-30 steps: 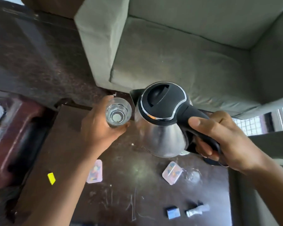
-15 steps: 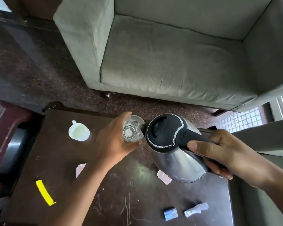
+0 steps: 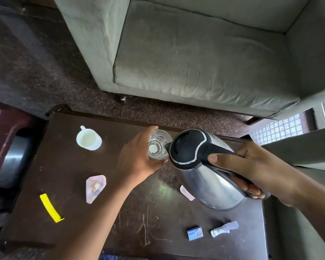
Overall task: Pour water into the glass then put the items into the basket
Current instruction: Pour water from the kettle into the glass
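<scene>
Tipping forward more than a second ago, the stainless-steel electric kettle with its black lid and handle (image 3: 204, 166) now has its spout at the rim of the clear drinking glass (image 3: 157, 147), where before the two were side by side and level. That suggests pouring is starting or about to; no stream is visible, and how much water the glass holds cannot be told. The right hand (image 3: 251, 173) is wrapped around the kettle's handle, thumb along the top. The left hand (image 3: 137, 160) is curled round the glass, holding it upright over the far part of the dark wooden counter (image 3: 64, 166). The kettle's long axis leans from lower right up to the spout, which points left toward the glass. No basket is in view.
</scene>
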Demonstrator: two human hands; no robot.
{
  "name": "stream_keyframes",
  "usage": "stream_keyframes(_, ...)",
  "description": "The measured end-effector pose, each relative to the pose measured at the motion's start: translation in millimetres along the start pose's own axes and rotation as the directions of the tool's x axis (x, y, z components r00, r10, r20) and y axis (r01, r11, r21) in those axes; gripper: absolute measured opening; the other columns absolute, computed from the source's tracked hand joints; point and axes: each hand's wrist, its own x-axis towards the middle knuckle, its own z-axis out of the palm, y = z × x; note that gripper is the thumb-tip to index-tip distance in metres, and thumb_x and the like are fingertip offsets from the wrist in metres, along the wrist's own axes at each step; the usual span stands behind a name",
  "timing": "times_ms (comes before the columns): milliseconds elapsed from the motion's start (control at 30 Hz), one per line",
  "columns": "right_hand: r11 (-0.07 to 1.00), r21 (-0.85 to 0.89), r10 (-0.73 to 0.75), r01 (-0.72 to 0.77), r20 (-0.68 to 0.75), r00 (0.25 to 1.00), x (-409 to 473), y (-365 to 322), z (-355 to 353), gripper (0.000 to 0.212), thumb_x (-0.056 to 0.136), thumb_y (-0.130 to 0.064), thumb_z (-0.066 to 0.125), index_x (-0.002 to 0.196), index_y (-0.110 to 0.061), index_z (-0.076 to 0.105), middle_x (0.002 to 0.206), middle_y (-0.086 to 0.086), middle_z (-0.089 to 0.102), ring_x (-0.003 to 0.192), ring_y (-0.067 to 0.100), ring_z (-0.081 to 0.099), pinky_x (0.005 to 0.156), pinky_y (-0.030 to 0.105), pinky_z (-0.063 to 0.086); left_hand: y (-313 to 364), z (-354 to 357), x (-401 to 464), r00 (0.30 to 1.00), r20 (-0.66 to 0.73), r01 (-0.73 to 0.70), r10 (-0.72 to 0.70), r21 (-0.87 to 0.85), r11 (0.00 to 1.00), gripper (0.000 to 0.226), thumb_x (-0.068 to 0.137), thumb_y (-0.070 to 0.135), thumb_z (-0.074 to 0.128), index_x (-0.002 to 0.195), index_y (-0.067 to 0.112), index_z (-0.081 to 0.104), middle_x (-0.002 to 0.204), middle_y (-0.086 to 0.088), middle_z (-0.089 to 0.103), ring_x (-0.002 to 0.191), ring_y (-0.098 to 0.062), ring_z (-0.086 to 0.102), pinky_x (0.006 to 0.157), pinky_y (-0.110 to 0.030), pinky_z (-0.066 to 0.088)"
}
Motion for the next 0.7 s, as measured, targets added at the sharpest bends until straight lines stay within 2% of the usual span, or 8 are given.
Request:
stream_keyframes(67,1.0,-0.003,0.014,-0.014,0.002,1.0,2,0,0,0.075,0.067,-0.078,0.07,0.042,-0.01,0.05,0.039,0.011,0.04,0.036,0.02,0.034,0.04,0.017,0.03,-3,5,-2,1.0,-0.001,0.001,-0.001,0.012,1.0,0.098,0.069,0.051,0.094,0.155,0.032,0.051,0.145,0.014,0.067,0.129,-0.005,0.062,0.096,-0.013,0.038)
stream_keyframes(200,0.999,-0.027,0.037,-0.036,0.009,0.999,5,-2,0,0.076,0.066,-0.079,0.069,0.042,-0.01,0.05,0.039,0.011,0.04,0.035,0.02,0.033,0.04,0.018,0.03,-9,12,-3,1.0,-0.002,0.012,-0.012,0.024,1.0,0.098,0.068,0.05,0.093,0.154,0.033,0.051,0.144,0.014,0.067,0.129,-0.009,0.065,0.098,-0.022,0.047)
stream_keyframes(700,0.992,-0.095,0.085,-0.082,0.024,0.996,8,-5,-1,0.075,0.063,-0.081,0.065,0.04,-0.012,0.048,0.037,0.007,0.039,0.035,0.02,0.034,0.041,0.019,0.031,-16,19,3,0.999,-0.044,0.017,-0.018,-0.016,1.0,0.1,0.068,0.057,0.091,0.156,0.034,0.048,0.147,0.017,0.066,0.133,-0.005,0.064,0.102,-0.018,0.041)
